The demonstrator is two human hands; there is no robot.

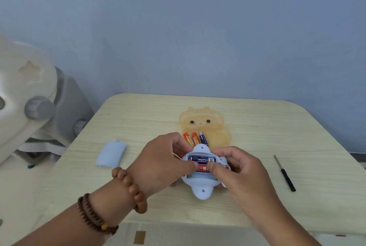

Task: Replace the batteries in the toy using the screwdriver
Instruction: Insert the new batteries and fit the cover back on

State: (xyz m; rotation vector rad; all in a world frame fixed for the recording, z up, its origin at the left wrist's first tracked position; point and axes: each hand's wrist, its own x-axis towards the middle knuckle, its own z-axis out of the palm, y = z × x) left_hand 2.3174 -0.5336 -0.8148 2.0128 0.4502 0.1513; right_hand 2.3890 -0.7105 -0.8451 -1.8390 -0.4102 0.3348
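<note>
A pale blue toy (202, 189) lies belly-up near the table's front edge, its battery bay uncovered. A dark blue battery (200, 159) sits in the upper slot. Below it a red battery (203, 169) lies under both thumbs. My left hand (162, 166) grips the toy's left side and its thumb presses that red battery. My right hand (240, 168) holds the toy's right side, thumb on the same battery. The black screwdriver (285, 173) lies untouched to the right. The blue battery cover (111, 153) rests on the left.
An orange bear-shaped translucent case (214, 127) stands open behind the toy, holding three spare batteries (195, 138). The wooden table (138, 119) ends at a rounded edge on each far corner. A white and grey plastic object (29, 97) stands off the left side.
</note>
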